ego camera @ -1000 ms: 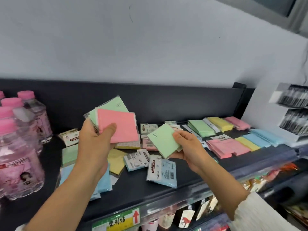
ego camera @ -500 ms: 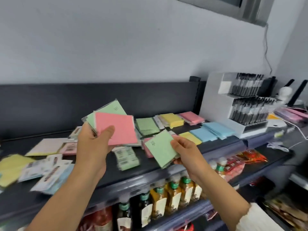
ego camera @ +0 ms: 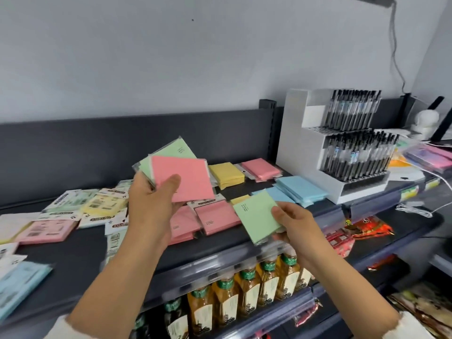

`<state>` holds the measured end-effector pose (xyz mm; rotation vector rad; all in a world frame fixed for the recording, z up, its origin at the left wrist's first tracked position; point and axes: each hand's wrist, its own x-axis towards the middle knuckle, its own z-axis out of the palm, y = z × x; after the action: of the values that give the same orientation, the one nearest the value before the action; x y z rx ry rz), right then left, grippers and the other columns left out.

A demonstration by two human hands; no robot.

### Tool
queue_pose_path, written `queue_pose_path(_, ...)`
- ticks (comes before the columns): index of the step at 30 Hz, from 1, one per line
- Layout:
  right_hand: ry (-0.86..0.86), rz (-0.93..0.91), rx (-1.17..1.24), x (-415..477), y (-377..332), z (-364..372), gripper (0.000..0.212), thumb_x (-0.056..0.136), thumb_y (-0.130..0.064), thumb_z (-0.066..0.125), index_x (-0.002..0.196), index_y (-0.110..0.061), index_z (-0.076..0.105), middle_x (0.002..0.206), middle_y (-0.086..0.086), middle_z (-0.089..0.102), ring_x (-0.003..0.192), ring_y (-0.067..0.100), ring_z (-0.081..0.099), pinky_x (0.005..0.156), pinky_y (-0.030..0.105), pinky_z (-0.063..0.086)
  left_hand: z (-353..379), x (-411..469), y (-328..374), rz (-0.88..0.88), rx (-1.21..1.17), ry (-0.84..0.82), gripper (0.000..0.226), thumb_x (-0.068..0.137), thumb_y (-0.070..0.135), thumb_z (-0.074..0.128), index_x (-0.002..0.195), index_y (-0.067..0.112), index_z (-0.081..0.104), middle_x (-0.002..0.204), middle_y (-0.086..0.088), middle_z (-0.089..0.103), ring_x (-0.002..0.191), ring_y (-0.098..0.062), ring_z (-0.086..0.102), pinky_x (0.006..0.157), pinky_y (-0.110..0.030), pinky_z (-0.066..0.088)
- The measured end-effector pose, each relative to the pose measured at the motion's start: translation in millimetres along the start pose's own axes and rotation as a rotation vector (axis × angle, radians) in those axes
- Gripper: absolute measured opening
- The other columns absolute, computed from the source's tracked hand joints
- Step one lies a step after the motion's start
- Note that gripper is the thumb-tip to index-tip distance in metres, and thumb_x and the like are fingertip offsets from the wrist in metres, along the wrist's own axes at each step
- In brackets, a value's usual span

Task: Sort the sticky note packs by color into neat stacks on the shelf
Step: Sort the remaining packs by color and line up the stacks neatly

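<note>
My left hand [ego camera: 149, 204] holds a fan of packs above the dark shelf [ego camera: 80, 255]: a pink pack [ego camera: 186, 178] in front and a green pack [ego camera: 175, 149] behind it. My right hand [ego camera: 294, 222] pinches a single green pack [ego camera: 256, 220] by its right edge, over the shelf's front edge. Sorted stacks lie at the back right: a yellow stack [ego camera: 227, 173], a pink stack [ego camera: 260, 168] and a blue stack [ego camera: 298, 189]. Two pink piles [ego camera: 215, 216] lie between my hands. Mixed unsorted packs [ego camera: 73, 211] are spread to the left.
A white pen display rack [ego camera: 342, 148] stands right of the blue stack. A loose blue pack [ego camera: 17, 287] lies at the far left near the front edge. Bottles of amber drink [ego camera: 247, 287] fill the shelf below, with red snack bags [ego camera: 362, 228] to their right.
The view has swung to the right along the shelf; the pink-capped water bottles have left the view and the pen rack has come in. Both hands keep the same packs.
</note>
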<state>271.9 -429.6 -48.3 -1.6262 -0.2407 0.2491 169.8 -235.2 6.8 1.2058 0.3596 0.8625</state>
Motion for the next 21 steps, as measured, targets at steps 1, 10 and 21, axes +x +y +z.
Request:
queue_pose_path(1, -0.010, -0.004, -0.002, 6.9, -1.7, 1.4, 0.025, 0.098, -0.017, 0.047, 0.120, -0.009, 0.057, 0.099, 0.005, 0.066, 0.082, 0.014, 0.062, 0.054, 0.019, 0.049, 0.8, 5.7, 1.1, 0.015, -0.007, 0.006, 0.024, 0.091, 0.001, 0.056, 0.106, 0.019, 0.054, 0.104, 0.004, 0.066, 0.096, -0.011, 0.064, 0.067, -0.026, 0.056)
queue_pose_path(10, -0.447, -0.047, -0.169, 63.2, -37.5, 84.2, 0.030, 0.096, -0.008, 0.049, 0.125, -0.016, 0.051, 0.108, 0.001, 0.064, 0.092, 0.014, 0.064, 0.059, 0.025, 0.057, -25.1, 54.3, 23.3, 0.131, -0.053, 0.081, 0.026, 0.090, -0.001, 0.056, 0.095, 0.025, 0.055, 0.095, 0.006, 0.066, 0.089, -0.011, 0.067, 0.068, -0.027, 0.058)
queue_pose_path(21, -1.107, -0.577, -0.640, 94.2, -85.8, 189.4, 0.020, 0.089, -0.004, 0.060, 0.104, -0.016, 0.065, 0.089, -0.018, 0.061, 0.079, -0.007, 0.056, 0.077, 0.008, 0.044, -84.9, 80.2, 47.5, 0.199, 0.031, 0.290, 0.030, 0.088, -0.001, 0.059, 0.112, 0.015, 0.053, 0.099, -0.001, 0.066, 0.088, -0.017, 0.067, 0.070, -0.031, 0.059)
